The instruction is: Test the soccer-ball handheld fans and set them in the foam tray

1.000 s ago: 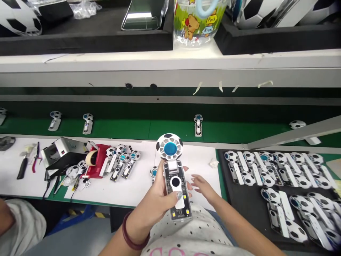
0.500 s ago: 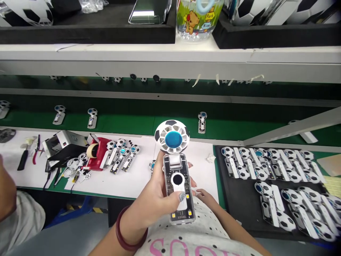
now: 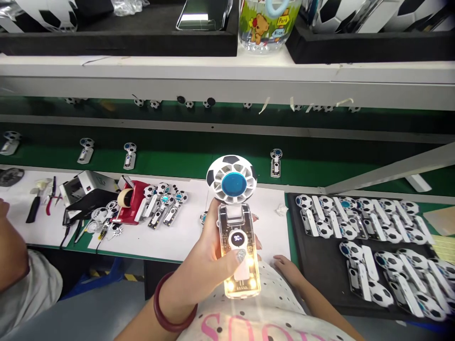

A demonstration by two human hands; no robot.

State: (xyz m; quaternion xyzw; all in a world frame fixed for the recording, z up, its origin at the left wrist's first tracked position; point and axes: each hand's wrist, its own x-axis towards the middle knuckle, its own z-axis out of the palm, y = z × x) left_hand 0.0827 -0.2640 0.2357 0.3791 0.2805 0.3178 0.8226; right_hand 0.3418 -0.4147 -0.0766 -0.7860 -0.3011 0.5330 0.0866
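Observation:
A small handheld fan with a soccer-ball head and a clear body is held upright in my left hand. The thumb lies on its white front strip, and the other fingers wrap round the back. Its round display shows digits, and yellow lights glow in the lower body. My right hand rests near the table's front edge, beside the polka-dot shirt, apart from the fan; its fingers are partly hidden, and no object shows in it.
A black tray of similar fans lies on the right. More fans, a red tape dispenser, pliers and a black box lie left. Single fans sit on the green belt. A person's arm is at far left; a shelf crosses above.
The fan's lights and display have come on. My right hand has moved slightly right, away from the fan. The fans on the belt appear shifted a little to the right.

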